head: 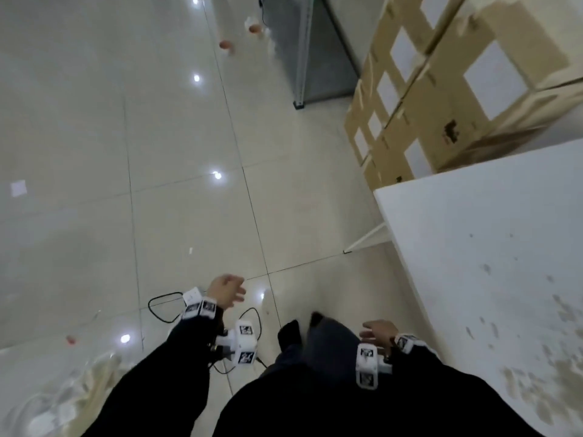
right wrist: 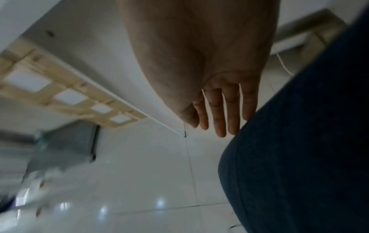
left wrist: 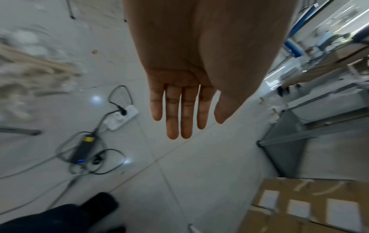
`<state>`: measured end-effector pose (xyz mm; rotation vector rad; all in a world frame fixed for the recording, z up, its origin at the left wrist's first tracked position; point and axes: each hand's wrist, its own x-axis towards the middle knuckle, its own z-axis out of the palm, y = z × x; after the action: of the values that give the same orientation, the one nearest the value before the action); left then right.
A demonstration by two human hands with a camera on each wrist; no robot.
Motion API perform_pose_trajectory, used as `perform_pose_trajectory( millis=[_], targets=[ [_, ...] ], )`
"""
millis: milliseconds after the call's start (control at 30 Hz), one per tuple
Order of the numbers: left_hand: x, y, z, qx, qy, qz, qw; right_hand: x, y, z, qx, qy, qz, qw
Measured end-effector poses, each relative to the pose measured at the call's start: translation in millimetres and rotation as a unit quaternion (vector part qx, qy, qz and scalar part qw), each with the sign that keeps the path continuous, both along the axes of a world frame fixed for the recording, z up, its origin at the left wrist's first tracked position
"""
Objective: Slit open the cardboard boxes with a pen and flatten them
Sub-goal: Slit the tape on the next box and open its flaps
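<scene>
Left wrist view shows your left hand (left wrist: 185, 97) with fingers (left wrist: 186, 116) straight, holding nothing; your right hand (right wrist: 221, 100) hangs equally loose beside your trouser leg (right wrist: 299, 149). Stacked cardboard boxes (head: 441, 99) stand beyond the white table (head: 492, 247).

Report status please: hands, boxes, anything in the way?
Left hand and right hand open, empty. Cardboard boxes stacked, untouched; no pen seen. Cables and power strip on floor by left foot.

Storage or workroom area of an office or lab. Indicators: glossy tiled floor (head: 164, 159), stacked cardboard boxes (head: 448, 99) with white labels against the wall, white table (head: 492, 234), power strip (left wrist: 121, 117) with cables on the floor.
</scene>
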<state>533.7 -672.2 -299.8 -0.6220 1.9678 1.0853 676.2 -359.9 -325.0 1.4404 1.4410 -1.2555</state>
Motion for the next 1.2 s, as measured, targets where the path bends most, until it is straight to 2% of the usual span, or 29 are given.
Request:
perform_pose_trajectory(
  millis=[100, 200, 300, 367, 500, 600, 767, 933, 1000, 1033, 1100, 1200],
  targets=[
    [-73, 27, 8, 0.040, 0.019, -0.015, 0.999, -63, -2, -8, -0.010, 0.024, -0.074, 0.997],
    [-143, 44, 6, 0.056, 0.012, -0.036, 0.998, -137, -4, -14, -0.018, 0.043, -0.068, 0.997],
    [-208, 43, -2, 0.027, -0.004, -0.033, 0.999, -218, -1, -15, -0.042, 0.074, -0.092, 0.992],
    [-247, 34, -3, -0.005, -0.033, -0.038, 0.999, -271, 2, -5, -0.040, 0.097, -0.079, 0.991],
    [-327, 21, -4, -0.036, -0.071, -0.038, 0.996, -365, 10, 22, -0.018, 0.174, 0.008, 0.985],
    [-389, 30, -4, -0.067, -0.084, -0.055, 0.993, -419, 25, 35, -0.010, 0.209, 0.021, 0.978],
    [-508, 93, -6, -0.087, -0.082, -0.137, 0.983, -475, 68, 35, 0.005, 0.228, -0.071, 0.971],
    [-612, 216, -4, -0.078, -0.030, -0.251, 0.964, -470, 119, 18, 0.051, 0.163, -0.236, 0.956],
    [-633, 282, 7, -0.039, -0.009, -0.313, 0.949, -458, 137, 18, 0.068, 0.156, -0.328, 0.929],
    [-638, 316, 13, -0.021, 0.008, -0.344, 0.939, -451, 146, 22, 0.081, 0.157, -0.384, 0.906],
    [-638, 383, 31, 0.023, 0.060, -0.411, 0.909, -437, 163, 33, 0.111, 0.167, -0.495, 0.846],
    [-619, 479, 67, 0.127, 0.150, -0.505, 0.841, -417, 201, 54, 0.190, 0.206, -0.602, 0.748]
  ],
)
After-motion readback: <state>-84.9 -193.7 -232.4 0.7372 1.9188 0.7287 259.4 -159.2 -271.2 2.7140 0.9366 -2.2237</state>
